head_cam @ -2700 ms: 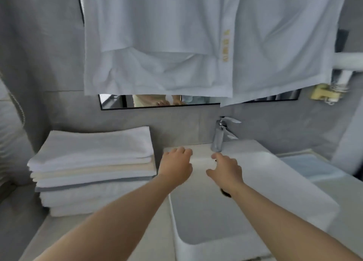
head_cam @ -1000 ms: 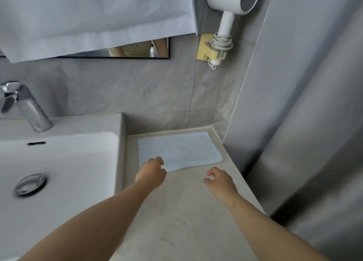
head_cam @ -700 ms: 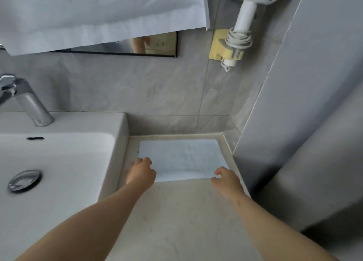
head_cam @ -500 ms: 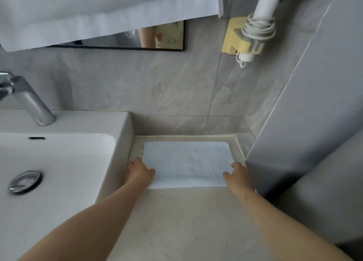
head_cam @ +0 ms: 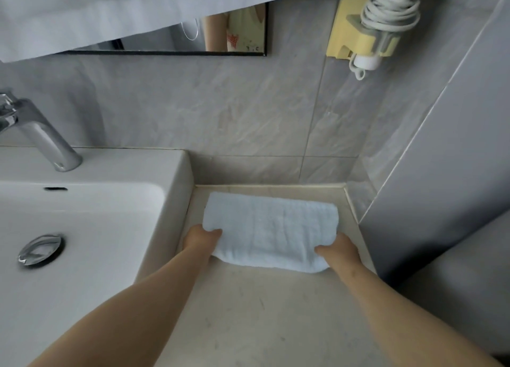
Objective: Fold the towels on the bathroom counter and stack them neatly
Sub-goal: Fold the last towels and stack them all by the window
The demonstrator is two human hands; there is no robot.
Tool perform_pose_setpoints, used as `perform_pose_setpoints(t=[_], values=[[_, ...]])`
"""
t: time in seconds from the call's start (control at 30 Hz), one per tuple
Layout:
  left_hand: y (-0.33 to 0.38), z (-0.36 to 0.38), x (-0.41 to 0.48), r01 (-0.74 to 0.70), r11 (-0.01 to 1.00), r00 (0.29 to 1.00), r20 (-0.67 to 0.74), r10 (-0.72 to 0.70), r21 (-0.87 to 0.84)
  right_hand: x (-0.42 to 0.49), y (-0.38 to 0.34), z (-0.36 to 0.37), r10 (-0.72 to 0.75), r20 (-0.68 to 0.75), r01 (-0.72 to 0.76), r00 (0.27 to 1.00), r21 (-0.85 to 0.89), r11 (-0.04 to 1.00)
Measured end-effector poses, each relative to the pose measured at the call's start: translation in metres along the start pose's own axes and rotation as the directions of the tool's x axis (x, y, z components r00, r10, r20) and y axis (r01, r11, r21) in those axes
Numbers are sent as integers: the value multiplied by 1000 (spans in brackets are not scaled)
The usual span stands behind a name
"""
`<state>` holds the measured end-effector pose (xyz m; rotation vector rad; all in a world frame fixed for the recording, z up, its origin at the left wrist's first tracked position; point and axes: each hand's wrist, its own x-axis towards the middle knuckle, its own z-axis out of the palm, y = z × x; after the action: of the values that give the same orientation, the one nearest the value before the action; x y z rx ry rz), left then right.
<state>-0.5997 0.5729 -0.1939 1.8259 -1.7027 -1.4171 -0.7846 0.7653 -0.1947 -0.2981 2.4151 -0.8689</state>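
Towel's (head_cam: 270, 228) near edge has lifted off the counter (head_cam: 262, 311). My left hand (head_cam: 200, 241) and right hand (head_cam: 340, 249) each grip an end, back-right corner. I'd say folding's barely begun, stacking not yet.

wall (head_cam: 234, 112): grey marbled tiles | mirror (head_cam: 160, 42) above | white sink (head_cam: 176, 170), chrome faucet (head_cam: 41, 135) left | yellow holder (head_cam: 342, 32) upper right

One head-worn view looks steeply down, close over the counter (head_cam: 262, 311) corner beside the sink (head_cam: 176, 173).
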Motion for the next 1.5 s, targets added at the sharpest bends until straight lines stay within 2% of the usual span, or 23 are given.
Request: perform_pose_setpoints(t=[0.17, 0.3, 0.4, 0.53, 0.7, 0.9, 1.2, 1.5], values=[[14, -17, -22, -167, 982, 986, 6, 167, 89, -25, -19, -7, -160, -87, 169, 983, 115, 979], [28, -40, -48, -282, 944, 958, 9, 285, 171, -55, -49, -12, -310, -127, 325, 942, 124, 938], [35, -65, -68, -368, 913, 927, -11, 375, 177, -83, -72, -14, -406, -141, 426, 903, 163, 890], [37, -108, -90, -411, 905, 902, -94, 422, 112, -120, -102, -12, -483, -168, 510, 859, 209, 834], [21, -173, -110, -432, 902, 884, -204, 420, -16, -168, -138, 8, -563, -166, 587, 810, 260, 767], [-25, -271, -120, -409, 899, 884, -312, 347, -159, -237, -181, 69, -666, -84, 656, 741, 302, 692], [-120, -455, -131, -366, 929, 813, -504, 292, -52, -364, -252, 202, -758, 47, 712, 650, 311, 630], [-197, -605, -129, -329, 944, 758, -601, 254, -15, -468, -304, 316, -807, 146, 733, 573, 350, 584]])
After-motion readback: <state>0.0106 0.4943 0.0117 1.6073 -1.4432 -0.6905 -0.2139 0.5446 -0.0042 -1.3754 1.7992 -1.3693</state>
